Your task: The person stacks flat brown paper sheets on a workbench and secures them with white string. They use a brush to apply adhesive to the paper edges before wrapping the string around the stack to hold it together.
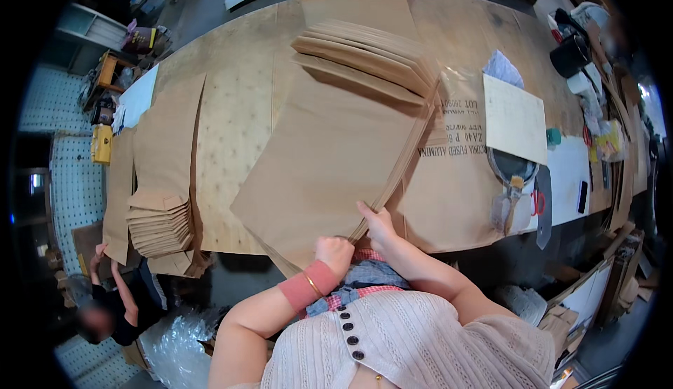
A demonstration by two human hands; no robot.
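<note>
A stack of brown paper bags (329, 137) lies slanted across the table in front of me, its folded bottoms fanned out at the far end. My left hand (335, 254) is closed in a fist at the stack's near edge, and a pink band circles that wrist. Just to its right, my right hand (378, 226) grips the near right corner, thumb on top and fingers hidden underneath. Under the stack's right side lies a printed brown paper bag (442, 207).
At the left edge sits another bag pile (160, 224), and a person (123, 298) there holds a brown sheet. To the right are a white board (514, 118) over a round pan (515, 167), a brush (515, 184), red scissors (538, 203) and a phone (582, 197).
</note>
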